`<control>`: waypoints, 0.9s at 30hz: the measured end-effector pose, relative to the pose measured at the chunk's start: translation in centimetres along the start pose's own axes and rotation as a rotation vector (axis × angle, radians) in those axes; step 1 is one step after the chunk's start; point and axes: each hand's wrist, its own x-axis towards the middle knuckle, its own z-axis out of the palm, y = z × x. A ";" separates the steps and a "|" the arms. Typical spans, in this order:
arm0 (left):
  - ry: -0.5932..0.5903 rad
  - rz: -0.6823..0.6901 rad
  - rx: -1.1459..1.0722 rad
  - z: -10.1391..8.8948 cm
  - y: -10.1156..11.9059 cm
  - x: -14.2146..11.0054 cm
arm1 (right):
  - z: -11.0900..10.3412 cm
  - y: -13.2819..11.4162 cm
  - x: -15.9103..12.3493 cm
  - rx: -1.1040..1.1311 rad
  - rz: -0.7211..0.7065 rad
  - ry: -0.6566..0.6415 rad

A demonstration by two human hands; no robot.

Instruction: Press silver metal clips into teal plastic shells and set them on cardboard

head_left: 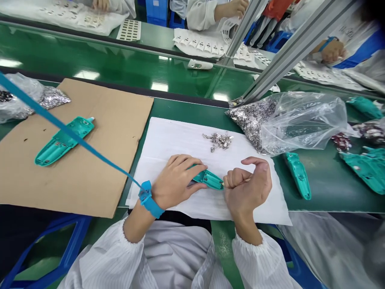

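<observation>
My left hand (177,180) is closed around the wide end of a teal plastic housing half (210,179), pressing it onto a white foam sheet (168,136). The housing's hollow inside faces up, and its narrow end points right. Against that narrow end rests my right hand (248,182), its lower fingers curled in and one digit raised in a hook. Whatever those curled fingers may pinch is too small or hidden to name. Just beyond the hands lies a loose pile of small silvery metal pieces (221,141). A blue wrist strap (148,199) with a cord circles my left wrist.
A clear bag of metal pieces (255,116) leans at back right. Another teal housing (297,175) and stacked ones (365,168) lie right. On the left, cardboard (120,132) bears a teal housing (64,140). A metal post (288,52) slants behind; co-workers' hands (231,10) work across.
</observation>
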 end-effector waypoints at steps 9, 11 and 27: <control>0.015 0.006 0.012 0.3 -0.2 0.0 | 0.4 0.2 -0.1 -0.051 -0.025 0.024; 0.018 0.012 0.018 0.3 -0.2 0.0 | 0.4 0.5 0.0 -0.073 -0.015 0.022; 0.030 0.028 0.017 0.2 -0.1 -0.2 | -0.1 -0.3 -0.8 0.016 -0.025 0.070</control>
